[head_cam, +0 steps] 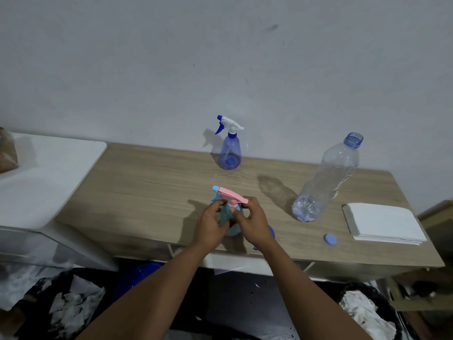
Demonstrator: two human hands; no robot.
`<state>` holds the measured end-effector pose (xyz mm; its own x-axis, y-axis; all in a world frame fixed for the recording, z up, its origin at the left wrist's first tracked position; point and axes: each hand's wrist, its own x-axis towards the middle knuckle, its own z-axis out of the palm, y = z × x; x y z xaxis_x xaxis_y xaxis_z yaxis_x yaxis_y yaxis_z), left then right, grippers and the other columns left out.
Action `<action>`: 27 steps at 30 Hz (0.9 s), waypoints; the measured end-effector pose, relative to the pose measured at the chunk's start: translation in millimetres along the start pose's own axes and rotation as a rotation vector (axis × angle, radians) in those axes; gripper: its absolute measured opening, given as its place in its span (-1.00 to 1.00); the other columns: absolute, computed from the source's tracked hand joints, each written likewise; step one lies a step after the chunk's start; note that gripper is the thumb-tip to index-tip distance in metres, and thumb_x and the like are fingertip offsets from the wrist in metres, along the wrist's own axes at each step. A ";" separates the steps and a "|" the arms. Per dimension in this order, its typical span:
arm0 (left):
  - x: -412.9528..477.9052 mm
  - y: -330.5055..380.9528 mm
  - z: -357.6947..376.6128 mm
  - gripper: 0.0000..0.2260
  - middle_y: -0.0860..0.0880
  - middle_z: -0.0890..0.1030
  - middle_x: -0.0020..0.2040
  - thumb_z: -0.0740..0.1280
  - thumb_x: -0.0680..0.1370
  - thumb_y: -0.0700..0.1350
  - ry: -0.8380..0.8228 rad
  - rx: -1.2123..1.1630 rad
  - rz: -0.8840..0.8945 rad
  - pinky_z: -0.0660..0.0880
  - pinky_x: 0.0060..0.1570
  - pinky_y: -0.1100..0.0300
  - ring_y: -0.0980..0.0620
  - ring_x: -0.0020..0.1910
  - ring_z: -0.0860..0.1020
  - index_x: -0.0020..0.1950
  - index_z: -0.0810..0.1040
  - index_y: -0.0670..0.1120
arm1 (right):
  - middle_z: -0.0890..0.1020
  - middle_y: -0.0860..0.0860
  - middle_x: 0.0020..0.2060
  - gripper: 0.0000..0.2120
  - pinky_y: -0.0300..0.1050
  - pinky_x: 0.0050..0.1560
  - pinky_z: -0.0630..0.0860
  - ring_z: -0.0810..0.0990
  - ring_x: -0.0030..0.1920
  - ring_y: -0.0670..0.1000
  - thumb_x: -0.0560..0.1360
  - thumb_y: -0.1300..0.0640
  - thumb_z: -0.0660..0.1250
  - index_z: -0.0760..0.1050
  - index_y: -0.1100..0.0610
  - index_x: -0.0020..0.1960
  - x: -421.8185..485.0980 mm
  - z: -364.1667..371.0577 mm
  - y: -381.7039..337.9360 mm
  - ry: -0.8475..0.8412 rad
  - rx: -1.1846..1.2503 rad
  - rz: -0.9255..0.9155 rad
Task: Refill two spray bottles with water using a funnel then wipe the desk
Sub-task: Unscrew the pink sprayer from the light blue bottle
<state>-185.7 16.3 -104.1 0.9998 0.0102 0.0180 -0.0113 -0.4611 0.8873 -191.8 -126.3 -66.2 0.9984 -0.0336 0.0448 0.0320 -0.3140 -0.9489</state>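
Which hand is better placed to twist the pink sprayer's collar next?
The right hand: its fingers pinch the collar under the pink sprayer, while the left hand grips the teal bottle, likely steadying it.

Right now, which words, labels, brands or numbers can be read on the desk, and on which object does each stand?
None can be read. The clear plastic water bottle bears no label; the translucent blue spray bottle, the teal spray bottle with a pink trigger head, the round blue cap and the white folded stack show no print.
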 end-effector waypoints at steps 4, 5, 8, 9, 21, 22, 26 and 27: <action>1.5 1.6 0.0 -0.50 0.02 0.60 0.19 0.50 0.40 -0.19 -0.008 0.024 0.005 0.58 0.10 0.04 0.05 0.13 0.58 0.33 0.50 -0.01 | 0.58 -0.09 0.10 -0.57 -0.30 0.08 0.50 0.56 0.10 -0.16 0.42 0.07 0.54 0.48 0.05 0.24 0.6 2.3 -1.5 0.026 0.025 0.024; 1.9 1.0 0.3 -0.50 0.02 0.60 0.19 0.51 0.41 -0.17 -0.013 0.017 0.001 0.58 0.10 0.02 0.05 0.13 0.57 0.33 0.50 -0.01 | 0.60 -0.07 0.05 -0.61 -0.29 0.02 0.50 0.57 0.05 -0.14 0.42 0.10 0.54 0.49 0.07 0.18 1.4 5.2 -4.0 0.058 0.027 0.029; 1.1 1.1 -0.5 -0.49 0.05 0.59 0.20 0.52 0.41 -0.14 -0.022 0.007 -0.008 0.60 0.09 0.00 0.10 0.16 0.56 0.33 0.49 0.02 | 0.60 -0.03 0.06 -0.76 -0.26 0.03 0.46 0.57 0.07 -0.13 0.51 0.16 0.45 0.51 0.02 0.14 2.2 5.3 -5.1 0.068 0.014 0.024; 1.4 0.1 -0.5 -0.49 0.06 0.59 0.19 0.52 0.41 -0.15 -0.020 -0.001 -0.002 0.60 0.09 0.00 0.11 0.15 0.56 0.33 0.49 0.02 | 0.58 -0.03 0.07 -0.76 -0.27 0.04 0.45 0.56 0.09 -0.15 0.54 0.15 0.42 0.51 0.01 0.17 1.8 2.8 -4.5 0.038 0.015 0.025; 2.4 -0.8 -0.3 -0.51 0.06 0.60 0.15 0.49 0.40 -0.20 -0.011 0.020 0.010 0.56 0.05 0.18 0.08 0.11 0.58 0.30 0.51 0.01 | 0.60 -0.05 0.12 -0.70 -0.27 0.07 0.49 0.57 0.10 -0.18 0.52 0.13 0.44 0.53 0.02 0.23 2.0 -1.2 1.0 0.009 0.019 -0.009; 2.7 -0.8 -0.3 -0.51 0.05 0.61 0.15 0.49 0.39 -0.20 -0.014 0.022 0.013 0.57 0.06 0.13 0.07 0.11 0.58 0.30 0.51 0.01 | 0.60 -0.09 0.12 -0.64 -0.31 0.06 0.50 0.57 0.10 -0.19 0.48 0.11 0.49 0.52 0.03 0.25 2.1 -0.2 -0.7 0.014 0.015 0.005; 2.4 0.2 -0.1 -0.51 0.06 0.60 0.15 0.51 0.40 -0.15 -0.019 0.018 0.011 0.58 0.07 0.03 0.08 0.11 0.57 0.31 0.50 0.03 | 0.64 -0.07 -0.01 -0.74 -0.28 -0.03 0.48 0.60 -0.01 -0.14 0.47 0.12 0.49 0.55 0.08 0.12 6.8 6.6 -6.2 0.089 0.017 0.040; 2.6 0.1 -0.1 -0.51 0.06 0.60 0.15 0.50 0.40 -0.14 -0.010 0.014 0.015 0.58 0.08 0.02 0.10 0.12 0.57 0.31 0.50 0.02 | 0.65 -0.07 0.02 -0.79 -0.28 0.00 0.48 0.60 0.02 -0.16 0.52 0.11 0.45 0.57 0.05 0.14 5.9 5.2 -5.1 0.070 0.014 0.027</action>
<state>-183.2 16.4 -103.9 0.9996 -0.0058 0.0261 -0.0258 -0.4734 0.8805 -185.8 -120.0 -62.7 0.9933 -0.1087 0.0403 0.0060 -0.2989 -0.9543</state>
